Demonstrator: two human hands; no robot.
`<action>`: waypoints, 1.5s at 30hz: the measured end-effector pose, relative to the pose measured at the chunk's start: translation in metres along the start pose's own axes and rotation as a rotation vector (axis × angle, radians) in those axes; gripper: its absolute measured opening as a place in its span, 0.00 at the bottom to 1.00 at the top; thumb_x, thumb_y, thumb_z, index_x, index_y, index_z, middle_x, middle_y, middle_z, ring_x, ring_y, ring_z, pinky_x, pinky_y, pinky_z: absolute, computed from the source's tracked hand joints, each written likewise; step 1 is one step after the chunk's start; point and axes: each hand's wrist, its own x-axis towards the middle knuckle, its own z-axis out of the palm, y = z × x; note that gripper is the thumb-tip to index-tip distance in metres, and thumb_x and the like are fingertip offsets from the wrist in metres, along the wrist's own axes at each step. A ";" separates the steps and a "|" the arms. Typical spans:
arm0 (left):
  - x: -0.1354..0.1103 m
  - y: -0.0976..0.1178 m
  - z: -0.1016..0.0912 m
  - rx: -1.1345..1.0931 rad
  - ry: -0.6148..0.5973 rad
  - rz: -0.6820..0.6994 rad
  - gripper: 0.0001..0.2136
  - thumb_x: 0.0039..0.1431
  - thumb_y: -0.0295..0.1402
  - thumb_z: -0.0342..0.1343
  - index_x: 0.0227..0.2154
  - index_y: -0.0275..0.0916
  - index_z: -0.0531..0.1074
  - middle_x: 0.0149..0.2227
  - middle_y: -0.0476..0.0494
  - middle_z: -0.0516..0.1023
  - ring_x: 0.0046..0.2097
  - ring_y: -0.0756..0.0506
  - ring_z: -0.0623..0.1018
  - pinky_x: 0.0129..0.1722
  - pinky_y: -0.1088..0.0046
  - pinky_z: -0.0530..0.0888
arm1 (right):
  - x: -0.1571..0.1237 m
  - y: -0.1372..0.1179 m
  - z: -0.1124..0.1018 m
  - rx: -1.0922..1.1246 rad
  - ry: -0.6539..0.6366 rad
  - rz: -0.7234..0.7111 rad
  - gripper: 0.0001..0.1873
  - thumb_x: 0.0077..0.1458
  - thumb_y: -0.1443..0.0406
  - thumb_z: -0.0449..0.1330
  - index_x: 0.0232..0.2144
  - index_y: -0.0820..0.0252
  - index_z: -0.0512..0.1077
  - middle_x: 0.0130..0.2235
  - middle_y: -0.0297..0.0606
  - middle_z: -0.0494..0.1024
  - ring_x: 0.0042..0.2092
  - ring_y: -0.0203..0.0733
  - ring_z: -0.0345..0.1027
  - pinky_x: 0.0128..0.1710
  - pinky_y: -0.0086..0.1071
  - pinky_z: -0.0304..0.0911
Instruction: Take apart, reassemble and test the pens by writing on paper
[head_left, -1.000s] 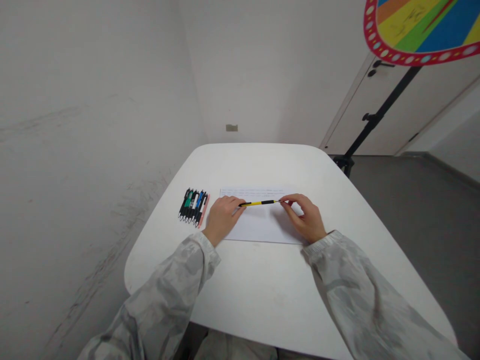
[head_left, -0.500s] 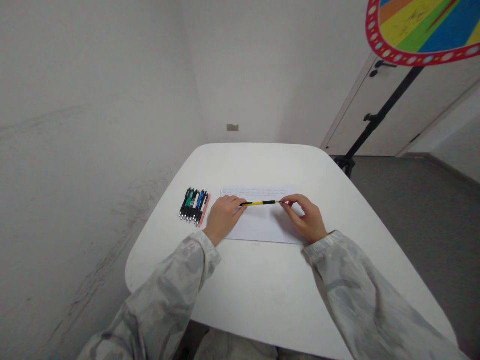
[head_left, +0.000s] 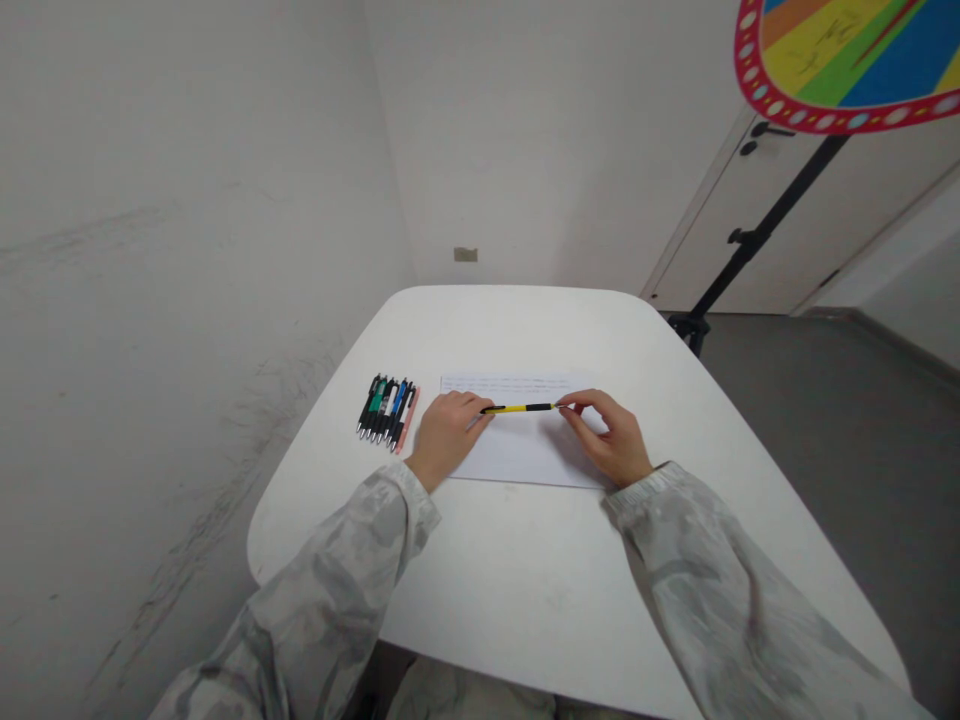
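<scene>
A yellow and black pen (head_left: 517,408) lies level between my hands, above the sheet of paper (head_left: 517,460). My left hand (head_left: 450,430) is closed on its black clip end, thumb and fingers pinching it. My right hand (head_left: 609,436) pinches the silver tip at the pen's other end between thumb and forefinger. A thin pale bit shows between the black grip and those fingertips; whether the tip is separate from the barrel I cannot tell. Rows of small writing run along the paper's top.
Several pens (head_left: 384,412) lie side by side at the left of the white table (head_left: 510,560), beside a pink strip (head_left: 407,422). A wall (head_left: 187,250) stands close on the left. A colourful wheel (head_left: 847,60) on a black stand (head_left: 757,235) rises at the right, before a door.
Both hands keep their hold on the pen and have hardly moved. The view has shifted very slightly.
</scene>
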 end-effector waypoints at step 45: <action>0.000 -0.003 0.000 0.009 0.096 0.113 0.09 0.76 0.38 0.58 0.48 0.43 0.81 0.44 0.44 0.86 0.46 0.41 0.80 0.48 0.60 0.73 | 0.000 0.005 -0.002 -0.079 -0.121 -0.028 0.13 0.73 0.58 0.57 0.34 0.53 0.72 0.33 0.38 0.78 0.38 0.48 0.71 0.42 0.43 0.64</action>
